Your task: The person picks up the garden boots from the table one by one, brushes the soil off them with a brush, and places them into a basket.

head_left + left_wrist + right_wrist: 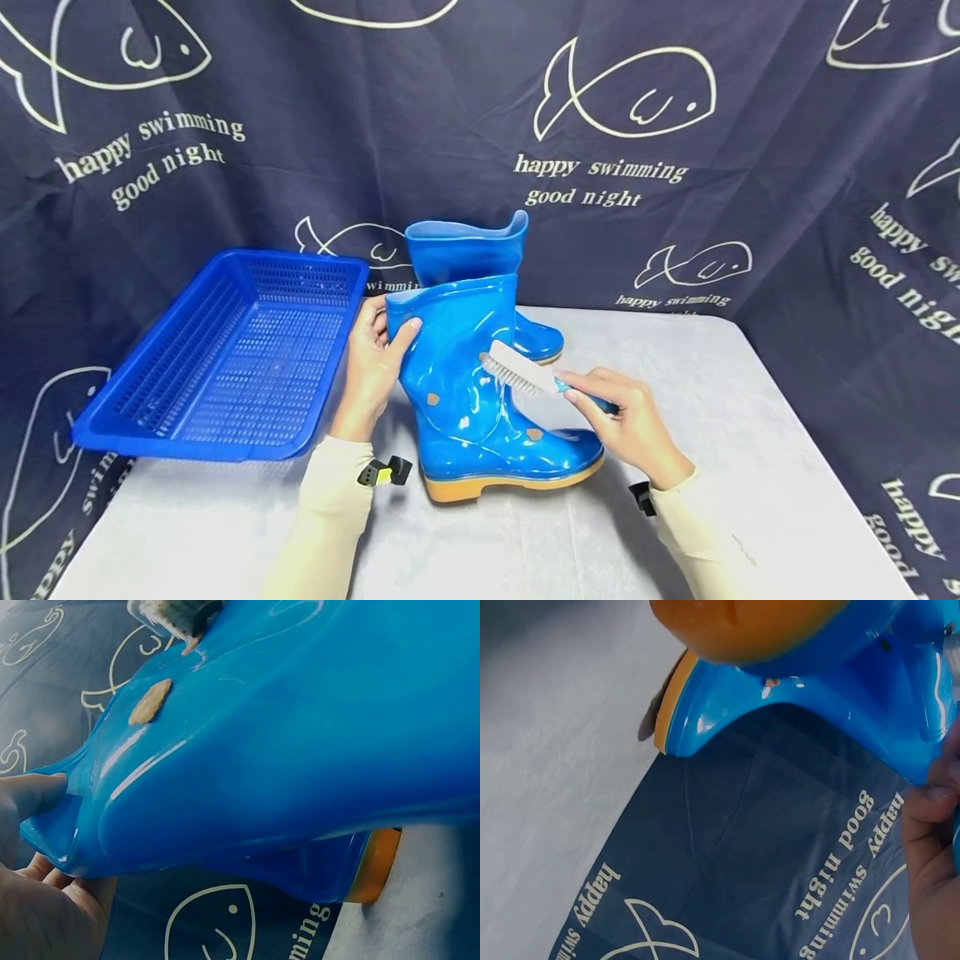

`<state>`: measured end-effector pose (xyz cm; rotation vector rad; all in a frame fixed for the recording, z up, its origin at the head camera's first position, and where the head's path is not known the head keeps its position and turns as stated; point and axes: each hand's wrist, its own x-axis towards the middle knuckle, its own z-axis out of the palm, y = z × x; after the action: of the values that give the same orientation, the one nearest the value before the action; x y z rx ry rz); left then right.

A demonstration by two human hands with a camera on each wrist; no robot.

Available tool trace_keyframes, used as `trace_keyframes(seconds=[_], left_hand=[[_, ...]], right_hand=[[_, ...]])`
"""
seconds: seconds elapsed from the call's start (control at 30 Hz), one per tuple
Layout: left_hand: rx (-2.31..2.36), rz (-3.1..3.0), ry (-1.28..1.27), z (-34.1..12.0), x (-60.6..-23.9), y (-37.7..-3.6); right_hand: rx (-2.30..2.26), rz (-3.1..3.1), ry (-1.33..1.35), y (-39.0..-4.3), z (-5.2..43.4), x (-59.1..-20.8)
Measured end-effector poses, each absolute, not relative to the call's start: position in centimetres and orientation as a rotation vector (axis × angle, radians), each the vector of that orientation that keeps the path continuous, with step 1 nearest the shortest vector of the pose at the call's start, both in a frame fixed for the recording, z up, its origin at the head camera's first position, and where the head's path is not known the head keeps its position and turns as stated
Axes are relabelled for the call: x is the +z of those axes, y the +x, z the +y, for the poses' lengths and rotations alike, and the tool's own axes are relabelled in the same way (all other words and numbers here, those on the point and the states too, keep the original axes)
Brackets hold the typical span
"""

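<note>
A glossy blue rain boot (457, 421) with a tan sole is upright in the middle, toe to the right; whether its sole touches the table I cannot tell. My left hand (375, 362) grips the rim of its shaft, thumb on the near side, as the left wrist view also shows. Several brown patches mark the boot, one (150, 703) near the rim. In my right hand (630, 421) is a scrub brush (521, 367) with a white head and blue handle, its bristles at a brown patch on the shaft. A second blue boot (468, 254) stands behind, partly hidden.
To the left lies a blue perforated plastic basket (277, 450), tilted slightly at the table's edge. The grey-white table (712, 383) reaches back to a dark blue curtain (465, 125) printed with fish and lettering. Each wrist wears a small black camera mount.
</note>
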<state>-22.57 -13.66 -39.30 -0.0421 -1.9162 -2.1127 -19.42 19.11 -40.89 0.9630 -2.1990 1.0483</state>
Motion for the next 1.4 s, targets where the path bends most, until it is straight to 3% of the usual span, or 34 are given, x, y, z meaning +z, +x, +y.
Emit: trace_keyframes(seconds=[0.37, 1.4], left_hand=[[-2.098, -1.936, -0.064, -13.6, -39.3, -22.4], [-2.127, -1.948, -0.041, -13.4, -39.0, -22.1]], right_hand=[[0.983, -2.248, 0.879, -20.4, 18.9, -40.5], [0.986, -2.278, 0.958, -20.0, 19.0, -40.8]])
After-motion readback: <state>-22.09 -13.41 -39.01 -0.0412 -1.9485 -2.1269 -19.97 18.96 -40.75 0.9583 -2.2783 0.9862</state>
